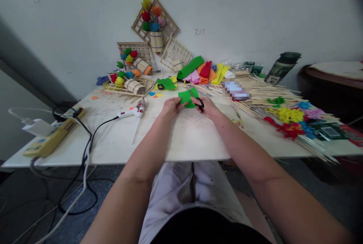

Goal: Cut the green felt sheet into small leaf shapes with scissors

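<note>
My left hand [171,107] pinches a piece of green felt [187,96] over the middle of the white table [119,142]. My right hand [208,107] is closed around black-handled scissors [199,103], whose blades reach into the felt. Both hands meet just above the tabletop, in front of my lap.
A white glue gun [132,112] with a black cord lies left of my hands. A yellow power strip [51,138] sits at the left edge. Folded coloured felt [198,71], wooden stick frames [154,21] with felt flowers and a heap of thin sticks [269,96] fill the back and right.
</note>
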Available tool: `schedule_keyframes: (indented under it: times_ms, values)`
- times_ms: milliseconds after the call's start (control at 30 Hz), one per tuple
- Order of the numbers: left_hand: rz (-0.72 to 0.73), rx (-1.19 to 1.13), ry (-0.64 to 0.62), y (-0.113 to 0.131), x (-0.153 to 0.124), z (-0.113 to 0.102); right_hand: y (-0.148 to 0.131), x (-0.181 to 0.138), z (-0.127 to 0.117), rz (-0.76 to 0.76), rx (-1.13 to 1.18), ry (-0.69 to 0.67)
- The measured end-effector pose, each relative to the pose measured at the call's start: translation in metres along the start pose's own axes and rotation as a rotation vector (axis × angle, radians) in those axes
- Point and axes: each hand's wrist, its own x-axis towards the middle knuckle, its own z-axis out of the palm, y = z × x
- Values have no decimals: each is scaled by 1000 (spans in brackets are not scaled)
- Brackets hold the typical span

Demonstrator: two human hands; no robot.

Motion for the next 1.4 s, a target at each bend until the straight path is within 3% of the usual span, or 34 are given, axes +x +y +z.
schedule_keyframes:
  times_ms: [467, 833, 1400]
  values:
    - [-3, 71, 80, -6, 6, 1, -7, -3, 9, 77, -201, 105]
    - [83, -60, 71, 5, -1, -3, -9, -10, 0, 59, -23, -61]
    - [166, -179, 49, 4, 6, -7, -4, -7, -6, 28, -98, -243]
